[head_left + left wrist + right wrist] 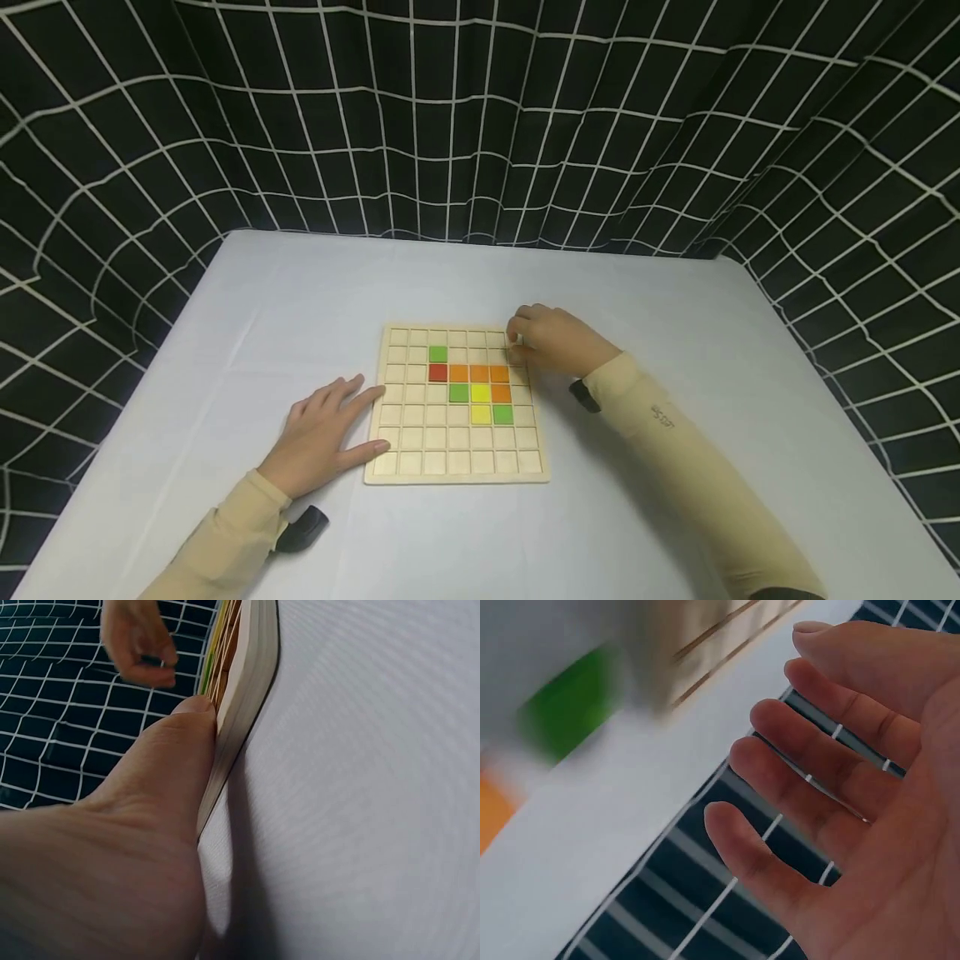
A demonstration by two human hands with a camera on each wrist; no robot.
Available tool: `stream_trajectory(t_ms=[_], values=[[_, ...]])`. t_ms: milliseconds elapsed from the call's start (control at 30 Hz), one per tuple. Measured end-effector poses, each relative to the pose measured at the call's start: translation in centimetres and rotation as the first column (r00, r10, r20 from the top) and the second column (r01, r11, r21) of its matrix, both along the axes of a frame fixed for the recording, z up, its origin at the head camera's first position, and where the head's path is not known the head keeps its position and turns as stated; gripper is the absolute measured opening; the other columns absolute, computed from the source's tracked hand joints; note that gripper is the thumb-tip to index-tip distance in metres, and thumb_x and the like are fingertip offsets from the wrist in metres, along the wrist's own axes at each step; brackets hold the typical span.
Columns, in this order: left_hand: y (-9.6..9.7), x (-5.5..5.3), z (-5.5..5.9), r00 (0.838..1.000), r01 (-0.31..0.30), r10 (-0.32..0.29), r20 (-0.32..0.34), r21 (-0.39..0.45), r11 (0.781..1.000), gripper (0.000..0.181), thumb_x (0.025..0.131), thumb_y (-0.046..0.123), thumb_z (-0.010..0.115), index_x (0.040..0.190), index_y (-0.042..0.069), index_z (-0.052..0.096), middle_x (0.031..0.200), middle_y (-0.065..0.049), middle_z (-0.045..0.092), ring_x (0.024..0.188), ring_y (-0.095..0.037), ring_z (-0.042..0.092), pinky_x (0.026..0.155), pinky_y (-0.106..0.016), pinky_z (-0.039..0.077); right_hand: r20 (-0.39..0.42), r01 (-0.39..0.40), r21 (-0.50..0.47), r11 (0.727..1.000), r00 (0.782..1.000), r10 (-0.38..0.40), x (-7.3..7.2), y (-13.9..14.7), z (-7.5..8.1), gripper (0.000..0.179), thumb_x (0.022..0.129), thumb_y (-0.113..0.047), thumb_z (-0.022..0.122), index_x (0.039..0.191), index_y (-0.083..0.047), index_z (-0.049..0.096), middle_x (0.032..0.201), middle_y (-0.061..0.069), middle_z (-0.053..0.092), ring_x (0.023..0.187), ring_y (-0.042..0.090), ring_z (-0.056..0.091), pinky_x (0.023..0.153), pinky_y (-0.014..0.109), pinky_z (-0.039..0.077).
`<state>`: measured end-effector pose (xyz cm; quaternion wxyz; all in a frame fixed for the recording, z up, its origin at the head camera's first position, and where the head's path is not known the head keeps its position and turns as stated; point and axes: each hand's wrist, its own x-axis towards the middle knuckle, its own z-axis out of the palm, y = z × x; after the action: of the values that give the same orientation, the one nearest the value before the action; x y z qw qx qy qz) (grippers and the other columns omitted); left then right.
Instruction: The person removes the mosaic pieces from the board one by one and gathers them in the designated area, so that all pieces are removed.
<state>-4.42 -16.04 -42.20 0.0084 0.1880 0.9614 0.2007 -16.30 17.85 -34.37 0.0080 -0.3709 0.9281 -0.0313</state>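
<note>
A square wooden grid board (447, 467) lies flat on the table, with several coloured square tiles seated in its cells. Among them are a red tile (438, 372), a row of orange tiles (479, 373), yellow tiles (480, 392) and green tiles (458, 392). My left hand (315, 433) is spread at the board's left side, thumb and index fingertip resting on its edge. Over the upper right corner hovers my right hand (558, 340), fingers loosely bent. The right wrist view shows this hand (892, 832) with relaxed, separated fingers and nothing between them.
A white tablecloth (300, 292) covers the table around the board. Dark cloth with a white grid (450, 125) hangs behind and at the sides. In the right wrist view, a green patch (570, 705) and an orange patch (493, 802) are blurred.
</note>
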Motion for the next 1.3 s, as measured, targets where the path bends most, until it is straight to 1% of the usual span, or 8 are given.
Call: stream_trajectory(t_ms=[233,433,567,733,833,900,1067,1300], values=[[0.2,-0.2,0.0,1.0,0.012,-0.012,-0.004,0.003,1.0,0.073,0.085,0.063,0.058,0.145,0.023,0.042,0.151,-0.013,0.035,0.136,-0.039,0.032,0.098,-0.062,0.031,0.049,-0.057,0.028,0.998,0.997,0.055,-0.4,-4.7,-0.5,0.013,0.089,-0.021,0.069,0.1,-0.014,0.067,0.096,-0.002,0.063,0.085,0.014,0.054,0.08,0.028,0.05],[0.2,0.0,0.0,1.0,0.018,-0.018,-0.01,0.002,1.0,0.073,0.085,0.062,0.058,0.145,0.024,0.041,0.151,-0.012,0.035,0.136,-0.039,0.033,0.098,-0.061,0.032,0.044,-0.087,0.031,0.996,0.995,0.085,-0.6,-6.8,-1.6,0.01,0.092,-0.021,0.064,0.1,-0.015,0.065,0.096,-0.003,0.063,0.085,0.013,0.055,0.08,0.025,0.05],[0.3,0.1,0.1,1.0,0.017,-0.017,-0.016,0.004,1.0,0.072,0.086,0.062,0.058,0.145,0.024,0.041,0.151,-0.012,0.036,0.135,-0.039,0.034,0.098,-0.061,0.032,0.06,-0.094,0.027,0.995,0.994,0.092,-0.6,-7.6,-2.0,0.009,0.092,-0.018,0.063,0.101,-0.015,0.064,0.095,-0.003,0.062,0.083,0.012,0.054,0.079,0.024,0.051],[0.3,0.1,0.2,0.999,0.019,-0.019,-0.03,0.006,1.0,0.071,0.086,0.061,0.058,0.144,0.023,0.042,0.15,-0.013,0.038,0.135,-0.04,0.035,0.097,-0.061,0.033,0.064,-0.094,0.063,0.994,0.994,0.09,-0.6,-8.5,-2.3,0.016,0.092,-0.018,0.063,0.107,-0.016,0.064,0.099,-0.003,0.062,0.083,0.009,0.055,0.08,0.022,0.052],[0.2,0.0,0.2,0.999,0.019,-0.019,-0.037,0.011,1.0,0.071,0.086,0.06,0.059,0.144,0.023,0.043,0.15,-0.014,0.038,0.135,-0.04,0.035,0.098,-0.062,0.032,0.075,-0.086,0.073,0.994,0.994,0.081,-0.6,-8.8,-2.4,0.02,0.093,-0.018,0.061,0.113,-0.018,0.062,0.104,-0.004,0.063,0.087,0.008,0.058,0.084,0.023,0.052],[0.2,-0.1,0.1,1.0,0.018,-0.017,-0.026,0.013,1.0,0.072,0.086,0.061,0.058,0.145,0.023,0.042,0.15,-0.013,0.037,0.135,-0.04,0.034,0.098,-0.062,0.031,0.091,-0.09,0.072,0.993,0.992,0.083,-0.6,-8.9,-2.5,0.023,0.095,-0.017,0.06,0.118,-0.02,0.062,0.109,-0.005,0.063,0.093,0.009,0.061,0.086,0.024,0.052],[-0.1,-0.1,-0.2,1.0,0.016,-0.016,-0.004,0.003,1.0,0.073,0.086,0.063,0.057,0.146,0.025,0.04,0.152,-0.012,0.035,0.137,-0.039,0.032,0.1,-0.061,0.03,0.101,-0.147,0.055,0.988,0.985,0.141,-0.4,-9.1,-2.4,0.033,0.095,-0.011,0.058,0.124,-0.026,0.062,0.118,-0.004,0.064,0.104,0.013,0.063,0.089,0.027,0.052],[-0.3,0.2,0.1,0.999,0.013,-0.013,-0.043,0.0,1.0,0.071,0.086,0.06,0.058,0.145,0.024,0.042,0.15,-0.013,0.038,0.135,-0.04,0.035,0.097,-0.061,0.033,0.108,-0.184,0.074,0.98,0.979,0.175,-0.4,-9.4,-2.1,0.036,0.093,-0.008,0.059,0.124,-0.027,0.063,0.121,-0.003,0.062,0.108,0.014,0.061,0.093,0.027,0.05]])
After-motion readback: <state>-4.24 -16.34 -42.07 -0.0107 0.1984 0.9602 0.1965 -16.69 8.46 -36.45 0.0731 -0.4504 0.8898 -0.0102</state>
